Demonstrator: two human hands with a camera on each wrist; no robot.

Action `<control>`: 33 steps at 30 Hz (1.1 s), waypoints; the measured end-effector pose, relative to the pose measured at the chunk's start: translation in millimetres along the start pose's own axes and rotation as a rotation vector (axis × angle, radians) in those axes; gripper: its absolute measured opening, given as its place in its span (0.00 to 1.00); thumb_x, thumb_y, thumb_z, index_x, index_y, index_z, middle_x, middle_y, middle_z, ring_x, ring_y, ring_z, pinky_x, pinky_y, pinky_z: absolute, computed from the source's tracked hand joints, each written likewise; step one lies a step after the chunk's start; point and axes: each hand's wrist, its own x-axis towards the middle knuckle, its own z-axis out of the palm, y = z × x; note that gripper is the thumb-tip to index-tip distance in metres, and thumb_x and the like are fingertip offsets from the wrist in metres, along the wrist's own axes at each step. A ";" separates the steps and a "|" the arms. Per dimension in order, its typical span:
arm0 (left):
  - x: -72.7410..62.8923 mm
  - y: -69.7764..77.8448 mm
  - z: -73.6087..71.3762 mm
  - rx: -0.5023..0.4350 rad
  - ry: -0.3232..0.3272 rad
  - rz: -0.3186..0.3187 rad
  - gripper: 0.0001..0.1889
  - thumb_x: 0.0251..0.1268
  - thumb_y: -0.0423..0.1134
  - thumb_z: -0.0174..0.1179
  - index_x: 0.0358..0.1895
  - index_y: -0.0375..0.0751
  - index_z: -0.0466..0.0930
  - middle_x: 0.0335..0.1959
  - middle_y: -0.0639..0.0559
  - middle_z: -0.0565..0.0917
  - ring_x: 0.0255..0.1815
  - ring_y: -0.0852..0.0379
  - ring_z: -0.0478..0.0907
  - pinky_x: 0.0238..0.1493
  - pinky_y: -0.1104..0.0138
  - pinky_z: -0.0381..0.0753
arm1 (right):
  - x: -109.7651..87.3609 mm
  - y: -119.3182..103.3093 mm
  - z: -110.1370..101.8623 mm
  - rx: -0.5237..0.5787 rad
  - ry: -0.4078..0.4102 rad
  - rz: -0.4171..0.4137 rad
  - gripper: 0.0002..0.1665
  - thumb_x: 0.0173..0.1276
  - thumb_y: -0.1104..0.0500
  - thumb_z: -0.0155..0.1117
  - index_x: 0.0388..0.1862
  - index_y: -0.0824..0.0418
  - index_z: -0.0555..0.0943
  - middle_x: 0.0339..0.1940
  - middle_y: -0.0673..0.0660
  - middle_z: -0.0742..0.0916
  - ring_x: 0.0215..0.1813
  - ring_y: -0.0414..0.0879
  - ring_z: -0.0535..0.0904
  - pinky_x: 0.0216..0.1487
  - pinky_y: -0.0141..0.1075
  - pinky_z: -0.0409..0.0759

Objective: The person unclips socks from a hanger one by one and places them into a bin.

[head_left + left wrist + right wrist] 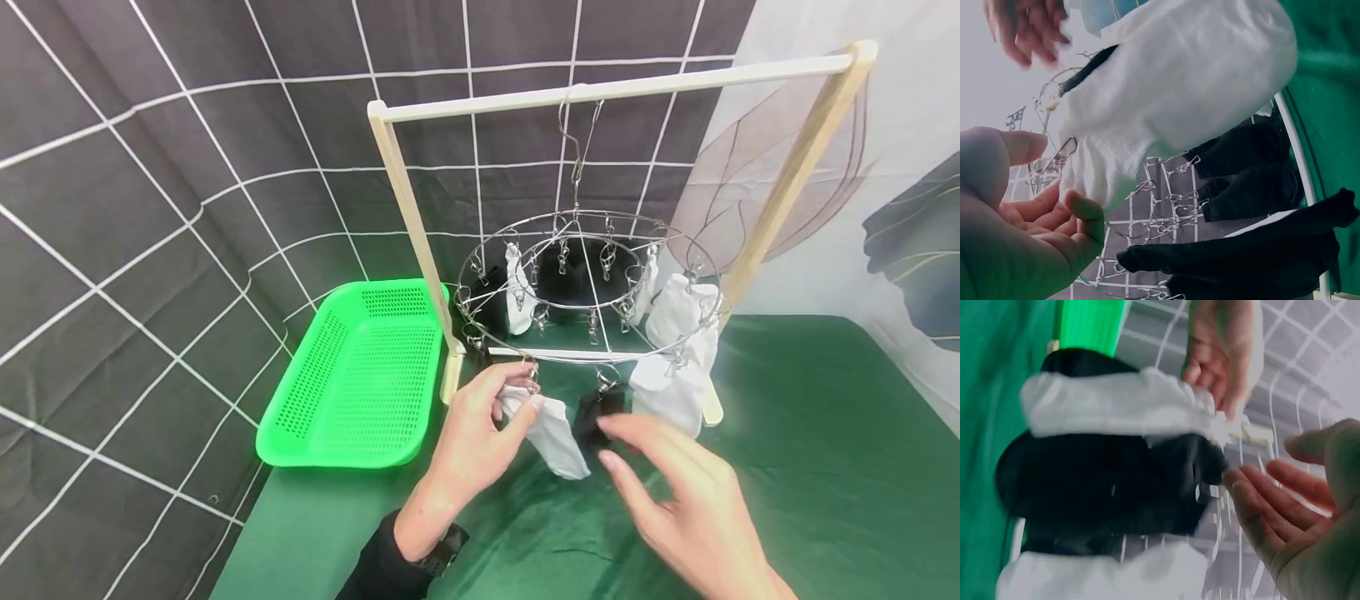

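A white sock (553, 437) hangs from a metal clip at the front of a round wire drying rack (517, 335). My left hand (468, 442) pinches its upper end beside the clip; in the left wrist view the fingers (1085, 209) curl at the sock's corner. Right of it hangs a black sock (597, 412), also clipped. My right hand (682, 492) is beside this black sock, thumb and fingers apart, holding nothing. In the right wrist view its fingertips lie at the black sock's (1104, 481) clipped edge; whether they touch is blurred.
A wooden frame with a white crossbar (487, 104) carries the rack by its hook. More white socks (667, 387) and black ones (491, 304) hang around the ring. Several clips hold nothing. Left of the frame, a green perforated basket (352, 392) stands on the green cloth (825, 467).
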 end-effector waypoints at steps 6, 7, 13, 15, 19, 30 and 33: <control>-2.2 -0.7 2.8 0.028 -0.026 -0.026 0.16 0.63 0.38 0.60 0.55 0.52 0.77 0.46 0.64 0.79 0.27 0.61 0.73 0.26 0.69 0.75 | 20.7 3.2 29.7 0.030 -0.030 0.041 0.21 0.56 0.63 0.70 0.51 0.61 0.83 0.47 0.58 0.86 0.48 0.50 0.82 0.58 0.26 0.70; -1.9 -0.9 3.4 0.023 -0.031 -0.029 0.16 0.63 0.37 0.60 0.54 0.52 0.77 0.47 0.64 0.79 0.28 0.62 0.73 0.27 0.68 0.75 | 21.2 5.0 33.7 0.028 -0.031 0.055 0.22 0.55 0.64 0.70 0.51 0.60 0.83 0.48 0.58 0.86 0.49 0.50 0.82 0.58 0.26 0.70; -0.4 -3.7 3.7 0.011 -0.039 -0.076 0.15 0.66 0.38 0.59 0.53 0.56 0.77 0.44 0.66 0.80 0.30 0.66 0.73 0.26 0.70 0.76 | 24.1 19.5 56.1 0.040 -0.034 0.087 0.24 0.55 0.64 0.71 0.54 0.60 0.82 0.51 0.56 0.85 0.53 0.50 0.81 0.60 0.29 0.70; -1.0 -5.2 2.8 0.012 -0.036 -0.088 0.14 0.65 0.38 0.59 0.52 0.57 0.77 0.42 0.67 0.80 0.30 0.66 0.73 0.26 0.72 0.75 | 26.6 22.8 62.6 0.069 -0.037 0.097 0.25 0.56 0.65 0.71 0.54 0.59 0.81 0.52 0.55 0.85 0.54 0.49 0.80 0.60 0.30 0.70; -3.0 -7.4 1.7 0.026 -0.024 -0.086 0.11 0.65 0.38 0.60 0.48 0.55 0.78 0.40 0.66 0.80 0.27 0.66 0.71 0.24 0.73 0.72 | 33.7 23.4 72.5 0.160 -0.021 0.145 0.21 0.56 0.69 0.70 0.50 0.61 0.83 0.48 0.55 0.86 0.53 0.48 0.81 0.59 0.29 0.71; -4.4 -8.0 -0.2 0.093 0.020 -0.063 0.05 0.64 0.43 0.61 0.42 0.54 0.80 0.30 0.65 0.76 0.21 0.64 0.66 0.21 0.74 0.66 | 47.5 11.3 83.3 0.358 0.120 0.261 0.10 0.50 0.77 0.70 0.32 0.68 0.85 0.33 0.60 0.88 0.42 0.53 0.83 0.50 0.32 0.76; -4.7 -7.9 -1.0 0.090 0.015 -0.052 0.06 0.62 0.42 0.64 0.41 0.54 0.81 0.29 0.64 0.76 0.20 0.63 0.67 0.21 0.75 0.65 | 46.1 11.5 85.3 0.397 0.146 0.281 0.11 0.49 0.78 0.70 0.31 0.69 0.86 0.32 0.61 0.88 0.40 0.53 0.83 0.48 0.31 0.77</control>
